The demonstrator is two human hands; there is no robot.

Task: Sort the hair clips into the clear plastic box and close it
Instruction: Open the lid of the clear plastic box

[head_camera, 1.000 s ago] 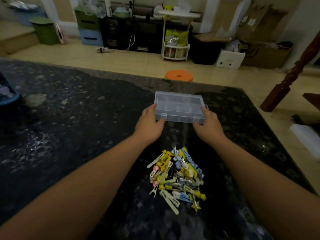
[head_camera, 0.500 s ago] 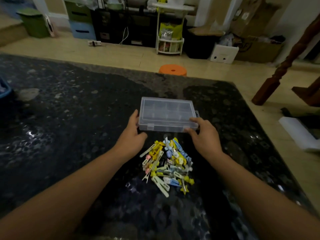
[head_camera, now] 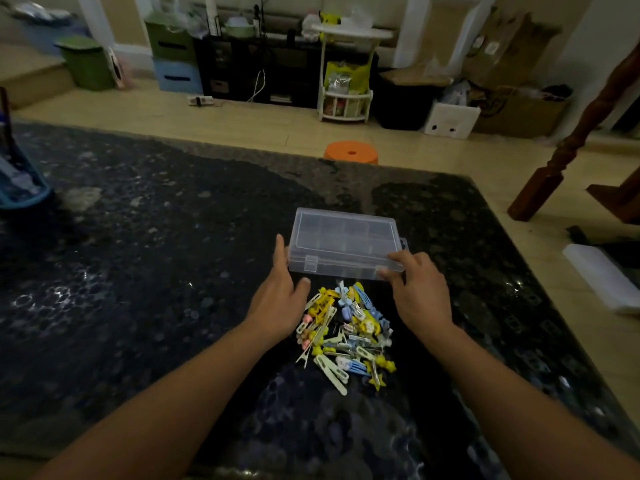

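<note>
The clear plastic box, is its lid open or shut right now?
Shut. The lid lies flat on the clear plastic box, its front latch down; no clips inside.

Box (head_camera: 344, 242) looked like clear plastic, smooth, faintly frosted, moulded latch on the front. Hair clips (head_camera: 343, 332): mostly matt pastel plastic in yellow, blue, cream and pink, a few with bare shiny metal blades. Table top (head_camera: 138, 258) read as polished dark speckled stone, glossy, picking up light reflections. Stool (head_camera: 351, 152) beyond it was matt orange plastic. Post (head_camera: 568, 140) at right was varnished turned wood.
</note>
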